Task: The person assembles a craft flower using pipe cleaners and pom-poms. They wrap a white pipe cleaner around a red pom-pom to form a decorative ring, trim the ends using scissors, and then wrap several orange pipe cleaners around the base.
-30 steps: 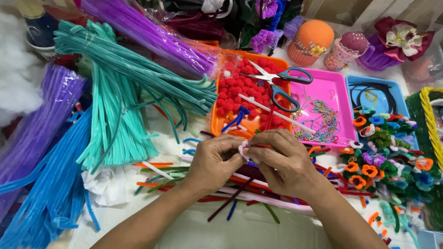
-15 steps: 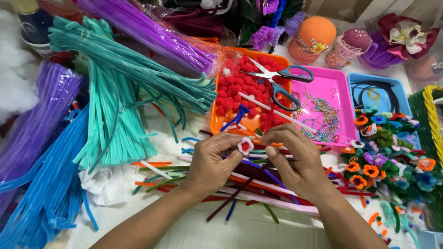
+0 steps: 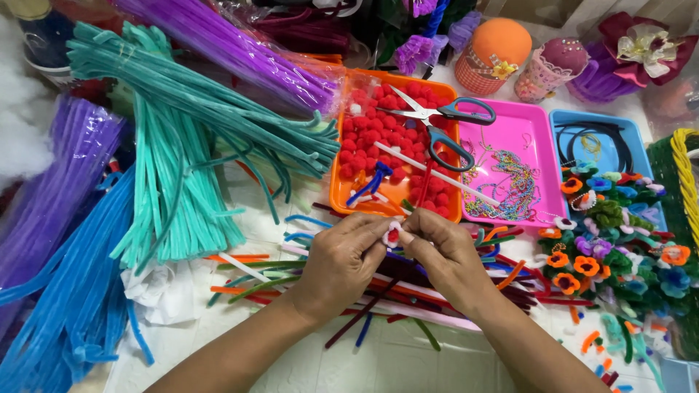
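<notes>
My left hand (image 3: 342, 266) and my right hand (image 3: 445, 258) meet at the fingertips over the table. Together they pinch a small pipe-cleaner flower (image 3: 392, 235), white with a red pom-pom centre. Under the hands lies a loose scatter of pipe-cleaner pieces (image 3: 378, 291) in red, pink, orange, green and blue. Just beyond the fingertips stands an orange tray (image 3: 397, 193) filled with red pom-poms (image 3: 378, 138). Scissors (image 3: 444, 120) with dark teal handles rest across that tray and the pink tray (image 3: 539, 138).
Bundles of teal (image 3: 175, 153), purple (image 3: 51, 182) and blue (image 3: 65, 306) pipe cleaners fill the left side. Finished small flowers (image 3: 611, 240) pile at the right beside a blue tray (image 3: 626, 131). A green and yellow basket (image 3: 681, 175) sits at the right edge.
The hands have turned the little flower, so its white rim and red centre now face up. They have stayed in the same spot in front of the orange tray.
</notes>
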